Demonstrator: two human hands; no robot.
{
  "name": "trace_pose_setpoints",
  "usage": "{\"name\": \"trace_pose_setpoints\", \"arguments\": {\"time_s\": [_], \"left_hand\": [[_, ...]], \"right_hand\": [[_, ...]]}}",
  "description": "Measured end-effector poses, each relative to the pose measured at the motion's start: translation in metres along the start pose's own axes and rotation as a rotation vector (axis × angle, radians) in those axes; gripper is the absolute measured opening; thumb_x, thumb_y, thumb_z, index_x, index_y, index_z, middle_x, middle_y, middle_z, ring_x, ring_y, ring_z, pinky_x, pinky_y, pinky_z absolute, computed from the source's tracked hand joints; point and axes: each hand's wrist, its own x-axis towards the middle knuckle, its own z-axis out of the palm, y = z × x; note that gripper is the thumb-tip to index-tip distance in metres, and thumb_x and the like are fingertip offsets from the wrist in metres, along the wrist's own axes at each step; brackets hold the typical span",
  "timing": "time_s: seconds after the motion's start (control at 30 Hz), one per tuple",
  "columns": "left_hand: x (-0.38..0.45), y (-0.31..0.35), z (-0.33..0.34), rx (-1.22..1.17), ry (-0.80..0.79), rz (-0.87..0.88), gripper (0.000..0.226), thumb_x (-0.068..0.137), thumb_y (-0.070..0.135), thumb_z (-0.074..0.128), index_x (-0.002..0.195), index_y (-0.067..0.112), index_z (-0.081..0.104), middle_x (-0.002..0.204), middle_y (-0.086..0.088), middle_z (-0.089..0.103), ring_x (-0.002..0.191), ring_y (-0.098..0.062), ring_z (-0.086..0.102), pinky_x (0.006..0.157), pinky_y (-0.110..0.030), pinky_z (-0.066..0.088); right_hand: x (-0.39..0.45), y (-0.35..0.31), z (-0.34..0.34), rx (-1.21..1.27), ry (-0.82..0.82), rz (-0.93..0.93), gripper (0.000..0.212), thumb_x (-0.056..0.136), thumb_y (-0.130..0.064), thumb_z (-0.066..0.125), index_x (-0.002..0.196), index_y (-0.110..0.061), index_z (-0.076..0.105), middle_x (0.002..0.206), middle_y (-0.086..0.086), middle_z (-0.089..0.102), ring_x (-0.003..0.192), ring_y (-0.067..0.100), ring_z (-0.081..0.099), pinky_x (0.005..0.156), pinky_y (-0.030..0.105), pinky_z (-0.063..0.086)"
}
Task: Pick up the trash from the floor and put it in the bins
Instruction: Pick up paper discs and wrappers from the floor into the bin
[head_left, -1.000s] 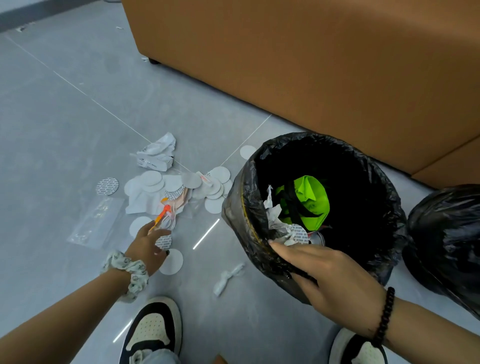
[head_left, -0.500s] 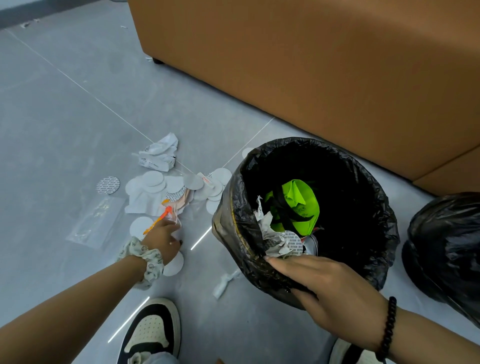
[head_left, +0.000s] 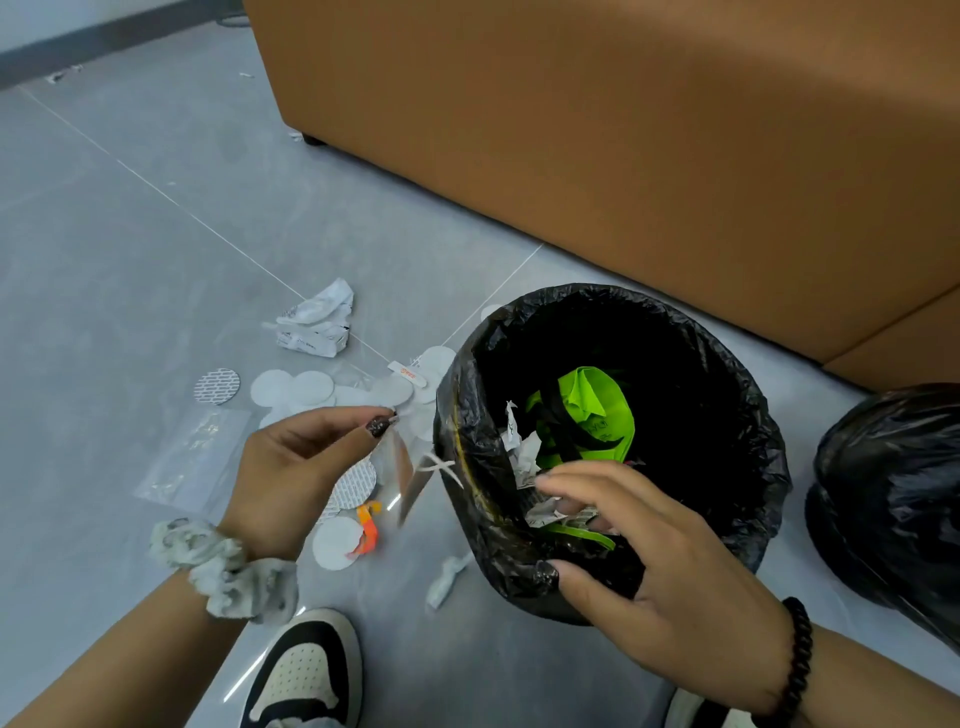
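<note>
The left hand (head_left: 291, 467) has lifted a pinched clump of trash (head_left: 374, 483) off the floor — bin (head_left: 748, 415) at three o'clock, its near rim gripped by the right hand (head_left: 665, 577); next, the drop.

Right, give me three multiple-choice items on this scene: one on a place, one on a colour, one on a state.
1. Where does the crumpled white wrapper lie?
A. on the floor, on the sofa side of the white discs
B. inside the bin
C. on the shoe

2. What colour is the bright item in the bin?
A. red
B. green
C. blue

3. What is the left hand doing?
A. lying flat on the floor
B. reaching into the bin
C. pinching a clear wrapper

Key: 1 A, the crumpled white wrapper rests on the floor. 2 B, the bright item inside the bin is lime green. 3 C, the left hand has its fingers closed on the clear wrapper, beside the bin.
</note>
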Motion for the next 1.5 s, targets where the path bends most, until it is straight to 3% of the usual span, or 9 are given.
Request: {"name": "trace_pose_setpoints", "arguments": {"time_s": [0.17,0.4,0.57,0.63,0.77,0.9,1.0,1.23,1.5], "left_hand": [[-0.012,0.046,0.009,-0.246,-0.247,-0.003,0.046,0.039,0.042,0.089,0.074,0.014,0.078,0.080,-0.007,0.074,0.078,-0.018,0.071,0.076,-0.023,0.055],[-0.029,0.081,0.024,-0.287,-0.589,0.080,0.030,0.062,0.031,0.083,0.080,0.008,0.076,0.082,-0.015,0.070,0.080,-0.028,0.068,0.076,-0.031,0.053],[-0.034,0.088,0.031,-0.212,-0.701,0.199,0.019,0.079,0.027,0.071,0.090,0.011,0.075,0.087,-0.009,0.071,0.081,-0.027,0.068,0.074,-0.033,0.055],[-0.036,0.089,0.030,-0.196,-0.687,0.160,0.020,0.078,0.027,0.073,0.089,0.010,0.075,0.087,-0.011,0.071,0.080,-0.026,0.069,0.071,-0.032,0.054],[-0.038,0.086,0.025,-0.195,-0.619,0.081,0.030,0.069,0.029,0.079,0.092,0.011,0.074,0.087,-0.015,0.073,0.081,-0.027,0.070,0.072,-0.032,0.055],[-0.025,0.074,0.017,-0.177,-0.473,0.018,0.048,0.057,0.038,0.085,0.095,0.012,0.074,0.086,-0.013,0.072,0.077,-0.021,0.069,0.072,-0.025,0.054],[-0.011,0.052,0.002,-0.135,-0.308,-0.117,0.051,0.046,0.034,0.086,0.092,0.015,0.075,0.084,-0.010,0.071,0.074,-0.017,0.068,0.069,-0.024,0.055],[0.032,-0.060,-0.043,0.174,0.045,-0.467,0.024,0.087,-0.007,0.054,0.107,0.002,0.062,0.091,-0.014,0.067,0.079,-0.023,0.062,0.071,-0.029,0.049],[0.052,-0.131,-0.073,1.008,-0.035,-0.294,0.018,0.079,0.017,0.066,0.096,0.013,0.064,0.094,-0.005,0.063,0.091,-0.027,0.063,0.075,-0.033,0.046]], "right_hand": [[0.009,-0.014,-0.007,0.106,0.063,0.036,0.065,0.080,-0.047,0.057,0.135,-0.053,0.023,0.131,-0.030,0.036,0.113,-0.005,0.049,0.092,0.013,0.040],[0.037,-0.039,-0.013,0.196,0.016,-0.020,0.101,0.072,-0.036,0.077,0.141,-0.054,0.005,0.136,-0.031,0.025,0.102,0.000,0.056,0.082,0.018,0.050],[0.047,-0.042,-0.005,0.285,0.084,-0.063,0.043,0.081,-0.023,0.070,0.122,-0.025,0.058,0.107,-0.016,0.055,0.077,0.006,0.061,0.069,0.016,0.049],[0.044,-0.039,-0.001,0.256,0.125,-0.102,0.008,0.086,-0.019,0.067,0.092,-0.014,0.068,0.085,-0.016,0.058,0.072,0.004,0.058,0.064,0.014,0.045],[0.035,-0.030,-0.002,0.337,0.211,-0.040,0.016,0.085,-0.025,0.063,0.077,-0.012,0.067,0.079,-0.011,0.062,0.072,0.009,0.062,0.062,0.022,0.050],[0.030,-0.015,-0.014,0.437,0.347,0.043,0.013,0.082,-0.027,0.060,0.080,-0.016,0.067,0.085,-0.005,0.066,0.074,0.018,0.066,0.063,0.037,0.057],[0.029,0.001,-0.021,0.426,0.430,0.079,0.012,0.081,-0.027,0.059,0.089,-0.028,0.068,0.095,-0.008,0.066,0.086,0.014,0.067,0.073,0.025,0.056],[0.012,0.033,-0.008,-0.013,0.198,0.180,0.057,0.075,0.013,0.049,0.114,-0.026,0.059,0.122,-0.014,0.052,0.106,-0.005,0.052,0.087,0.003,0.040],[-0.007,0.020,0.012,-0.118,0.039,0.041,0.034,0.094,-0.036,0.036,0.122,-0.026,0.053,0.124,-0.016,0.048,0.112,-0.005,0.047,0.092,0.007,0.036]]}}
